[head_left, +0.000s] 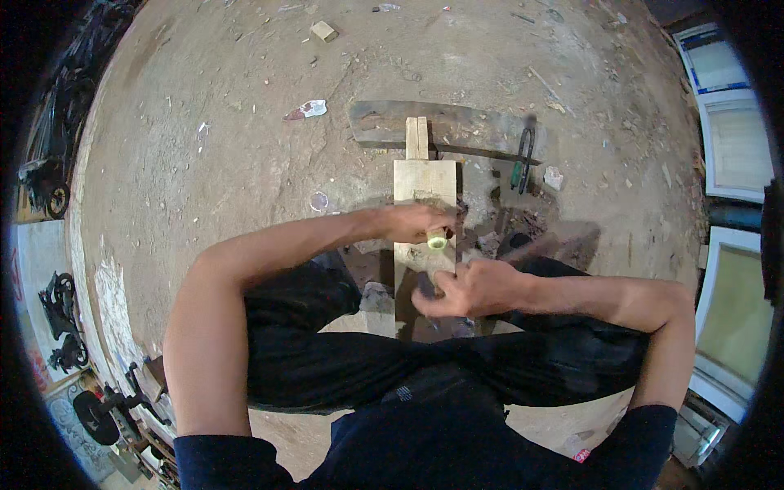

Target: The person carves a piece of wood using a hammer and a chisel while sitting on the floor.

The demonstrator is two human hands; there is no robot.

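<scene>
A pale wooden board [425,181] runs lengthwise between my legs. Over its middle, my left hand [420,222] is closed around a short, pale yellow-green piece with a round, hollow-looking end [438,242]. Nearer to me and slightly right, my right hand [482,286] hovers by the board's right edge. Its fingers are curled, and their tips are blurred. Whatever they hold, if anything, cannot be made out.
Beyond the board's far end, a narrow wood block [416,137] overlaps a weathered plank [465,124]. A tool with a green part [518,173] leans by that plank. Framed panes [733,147] line the right side, and a wood offcut [324,32] lies far off.
</scene>
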